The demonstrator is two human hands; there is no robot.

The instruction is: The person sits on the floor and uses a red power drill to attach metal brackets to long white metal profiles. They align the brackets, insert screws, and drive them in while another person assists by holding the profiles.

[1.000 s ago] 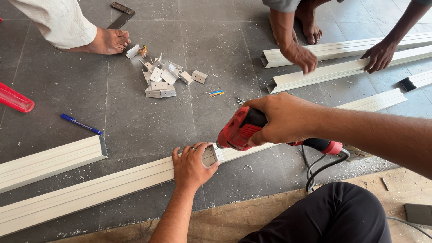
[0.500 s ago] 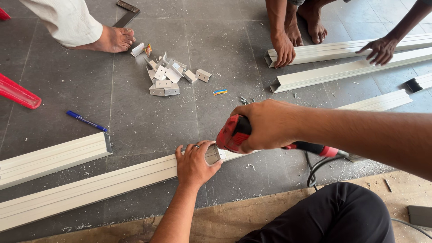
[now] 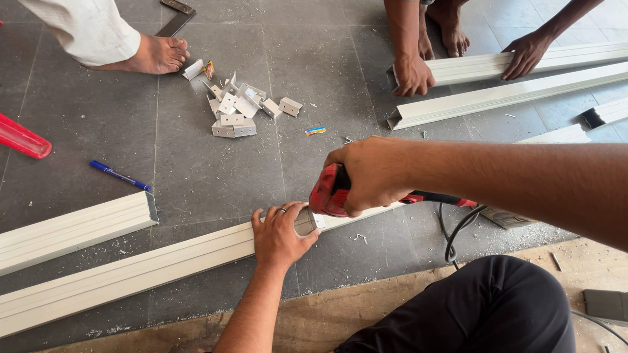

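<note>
So the person is sitting on the floor, dark grey tiles, with a long cream-white profile lying across in front of them. Their left hand is pressed down flat over the top of that profile, fingers spread and curled over its far edge, pinning it in place; there's a ring on one finger. Just beside the thumb sits a small metal bracket on the profile.

The right hand is clenched tight around a red power tool, which points down at the profile right next to the bracket. I can't make out the tip of the tool; the hand covers most of it. A black cord loops off from the back of it over the floor, near the person's black-trousered knee.

A second, shorter cream profile lies just left of the first one, with a blue pen on the tiles above it and something red at the left edge. Further out there's a little heap of white angle brackets, and a bare foot of somebody standing near it.

Top right, another person has both hands down on more white profiles: one hand on the cut end, the other hand further along. Those are well apart from the drilling spot. Bits of swarf are scattered around the tiles.
</note>
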